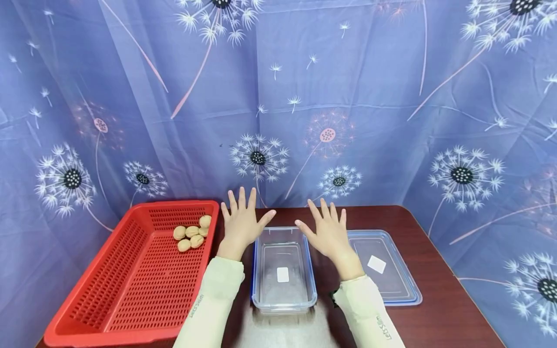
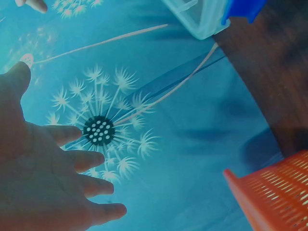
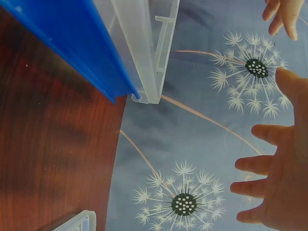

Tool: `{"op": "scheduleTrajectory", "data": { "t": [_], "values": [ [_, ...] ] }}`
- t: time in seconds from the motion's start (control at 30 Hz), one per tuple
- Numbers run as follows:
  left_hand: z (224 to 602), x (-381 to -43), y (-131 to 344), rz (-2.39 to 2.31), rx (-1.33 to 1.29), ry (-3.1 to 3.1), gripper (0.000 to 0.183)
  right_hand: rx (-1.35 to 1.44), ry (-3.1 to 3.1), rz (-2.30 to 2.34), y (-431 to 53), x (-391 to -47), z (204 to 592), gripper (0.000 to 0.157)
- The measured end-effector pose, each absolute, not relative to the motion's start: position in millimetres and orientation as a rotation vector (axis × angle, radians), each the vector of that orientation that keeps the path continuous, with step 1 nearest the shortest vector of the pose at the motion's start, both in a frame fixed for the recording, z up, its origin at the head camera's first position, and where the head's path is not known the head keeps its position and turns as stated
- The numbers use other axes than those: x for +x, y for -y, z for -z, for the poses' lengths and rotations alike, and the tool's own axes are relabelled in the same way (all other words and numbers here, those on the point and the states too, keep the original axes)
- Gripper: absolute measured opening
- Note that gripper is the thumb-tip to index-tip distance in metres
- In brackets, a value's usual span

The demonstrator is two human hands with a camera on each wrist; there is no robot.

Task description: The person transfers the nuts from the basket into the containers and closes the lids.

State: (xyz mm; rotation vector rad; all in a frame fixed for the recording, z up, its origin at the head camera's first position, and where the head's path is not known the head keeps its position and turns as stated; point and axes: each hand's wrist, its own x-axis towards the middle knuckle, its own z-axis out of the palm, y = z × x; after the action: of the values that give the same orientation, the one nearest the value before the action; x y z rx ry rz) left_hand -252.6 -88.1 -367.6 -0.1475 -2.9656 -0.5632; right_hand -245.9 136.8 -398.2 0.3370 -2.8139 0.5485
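Observation:
My left hand [image 1: 241, 224] hovers with fingers spread, between the red basket and the clear plastic container [image 1: 283, 307]. On the container's other side, my right hand [image 1: 329, 234] is held up the same way, fingers apart, above the near edge of the lid [image 1: 406, 270]. Neither hand holds anything. Several walnuts [image 1: 184, 245] lie grouped in the far right corner of the red basket [image 1: 130, 333]. Blue clips hang along the container's sides; a white label shows on its bottom. The left wrist view shows the left hand's straight fingers [image 2: 98, 185] before the curtain.
A dark reddish-brown table [image 1: 448, 290] carries everything. Behind and beside it hangs a blue curtain [image 1: 374, 159] with dandelion prints. The basket's raised rim stands left of the left forearm. The lid lies flat at the right, with a white label [image 1: 376, 264].

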Motion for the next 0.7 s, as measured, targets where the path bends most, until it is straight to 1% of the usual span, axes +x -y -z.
{"op": "scheduleTrajectory", "data": {
  "t": [0.47,0.7],
  "values": [
    [333,-256,95,0.576,-0.219,2.960,0.083,0.428,2.748,-0.659,-143,-246,396,0.067],
    [320,-258,102,0.543,-0.253,2.951,0.081,0.493,2.728,-0.884,-143,-245,396,0.067]
  ]
}}
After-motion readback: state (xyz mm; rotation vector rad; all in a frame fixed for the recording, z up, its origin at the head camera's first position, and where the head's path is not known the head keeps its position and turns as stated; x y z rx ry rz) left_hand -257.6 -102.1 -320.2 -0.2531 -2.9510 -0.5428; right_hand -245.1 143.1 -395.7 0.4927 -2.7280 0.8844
